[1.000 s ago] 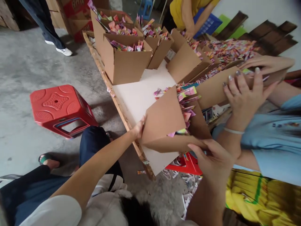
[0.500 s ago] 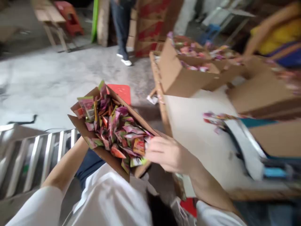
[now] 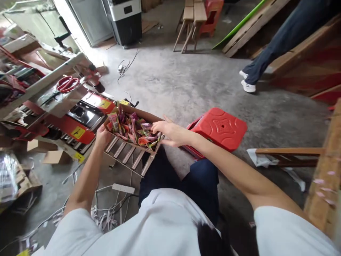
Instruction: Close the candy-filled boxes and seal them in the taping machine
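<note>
An open cardboard box point(image 3: 151, 115) full of small colourful foil packets point(image 3: 133, 128) is over the end of a roller conveyor point(image 3: 130, 156). Whether its base rests on the rollers, I cannot tell. My left hand point(image 3: 102, 137) grips the box's left end, its fingers partly hidden by the cardboard. At the right end, my right hand point(image 3: 170, 132) is closed over the edge, with fingertips against the packets at that side.
A carton-sealing machine point(image 3: 85, 131) with red parts stands left, with red-handled scissors point(image 3: 68, 84) on top. A red stool point(image 3: 222, 128) is to the right. Cables and a power strip point(image 3: 123, 188) lie on the floor. Someone's legs point(image 3: 271, 53) show at upper right.
My view and body have turned left, away from the table with boxes. The packet-filled box has moved from beside that table to the conveyor's end, with both hands on it.
</note>
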Action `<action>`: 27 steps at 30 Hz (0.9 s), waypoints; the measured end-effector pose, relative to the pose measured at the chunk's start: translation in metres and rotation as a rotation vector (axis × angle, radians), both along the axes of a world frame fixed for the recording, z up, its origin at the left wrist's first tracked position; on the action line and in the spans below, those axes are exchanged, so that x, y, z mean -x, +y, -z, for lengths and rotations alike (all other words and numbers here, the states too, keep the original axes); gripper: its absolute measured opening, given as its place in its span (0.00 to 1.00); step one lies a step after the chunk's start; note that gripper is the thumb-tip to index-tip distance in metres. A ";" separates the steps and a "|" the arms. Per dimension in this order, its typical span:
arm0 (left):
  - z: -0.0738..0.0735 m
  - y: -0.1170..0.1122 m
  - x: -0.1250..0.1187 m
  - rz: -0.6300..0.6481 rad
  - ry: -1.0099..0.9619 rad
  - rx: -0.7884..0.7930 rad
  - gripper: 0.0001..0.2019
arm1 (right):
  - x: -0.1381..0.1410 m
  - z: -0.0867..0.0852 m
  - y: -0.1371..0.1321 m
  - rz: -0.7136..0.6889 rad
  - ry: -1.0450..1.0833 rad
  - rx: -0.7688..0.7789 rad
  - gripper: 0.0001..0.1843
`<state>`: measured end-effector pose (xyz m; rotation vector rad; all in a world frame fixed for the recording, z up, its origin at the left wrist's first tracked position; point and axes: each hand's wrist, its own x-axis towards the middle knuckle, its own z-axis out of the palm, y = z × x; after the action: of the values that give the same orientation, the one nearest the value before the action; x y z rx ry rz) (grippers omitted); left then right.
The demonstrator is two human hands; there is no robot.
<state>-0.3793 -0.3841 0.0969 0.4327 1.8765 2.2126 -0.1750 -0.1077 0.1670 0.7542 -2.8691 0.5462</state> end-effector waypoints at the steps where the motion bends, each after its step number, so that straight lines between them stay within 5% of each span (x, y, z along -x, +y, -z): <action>1: 0.000 -0.008 0.010 0.018 0.004 -0.028 0.28 | 0.000 0.000 -0.003 0.028 0.018 0.055 0.27; 4: -0.013 -0.022 0.032 0.164 0.030 0.034 0.23 | 0.011 0.012 -0.021 0.058 0.033 0.054 0.34; 8: -0.051 -0.026 0.049 0.477 -0.040 0.302 0.16 | 0.053 0.048 -0.051 0.025 -0.049 -0.082 0.28; 11: -0.073 -0.024 0.053 0.587 -0.212 0.348 0.16 | 0.070 0.069 -0.063 0.051 -0.067 -0.082 0.27; 16: -0.073 -0.010 0.039 0.761 -0.126 0.469 0.26 | 0.067 0.072 -0.060 0.068 -0.127 0.009 0.26; 18: -0.062 0.000 0.032 0.705 -0.004 0.525 0.24 | 0.070 0.068 -0.052 0.024 -0.205 0.121 0.25; 23: -0.037 0.018 0.024 0.312 0.414 0.774 0.23 | 0.069 0.053 -0.031 0.033 -0.331 0.633 0.26; 27: -0.035 0.021 0.009 0.151 0.729 1.013 0.27 | 0.042 0.035 -0.035 0.246 -0.028 0.625 0.21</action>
<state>-0.3882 -0.3627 0.1323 1.1712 2.8308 0.7842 -0.2167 -0.1427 0.1318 0.2865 -2.5119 1.3189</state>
